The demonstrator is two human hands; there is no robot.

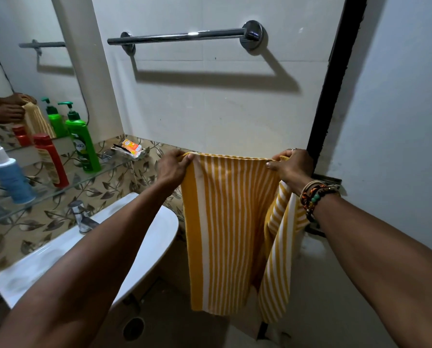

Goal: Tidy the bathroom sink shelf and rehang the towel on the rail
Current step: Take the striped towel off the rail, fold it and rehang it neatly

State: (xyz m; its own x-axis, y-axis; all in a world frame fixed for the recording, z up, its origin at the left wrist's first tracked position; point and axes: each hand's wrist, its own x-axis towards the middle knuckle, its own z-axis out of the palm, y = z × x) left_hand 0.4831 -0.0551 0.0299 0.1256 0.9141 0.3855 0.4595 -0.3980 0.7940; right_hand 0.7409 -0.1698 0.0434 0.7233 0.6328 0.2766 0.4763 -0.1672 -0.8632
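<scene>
Single head-worn wide-angle view, forward and down, close to the wall point(209, 109) with the rail point(184, 36)

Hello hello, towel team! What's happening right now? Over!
Left hand and right hand both pinch the yellow striped towel by its top edge. Towel hangs below the rail, not on it yet. Rail bare, nothing in between.

I see the towel point(230, 222) under the rail point(184, 35), well apart from it; at left, bottles point(83, 144) stand on the shelf point(109, 167) above the sink point(168, 229).
</scene>
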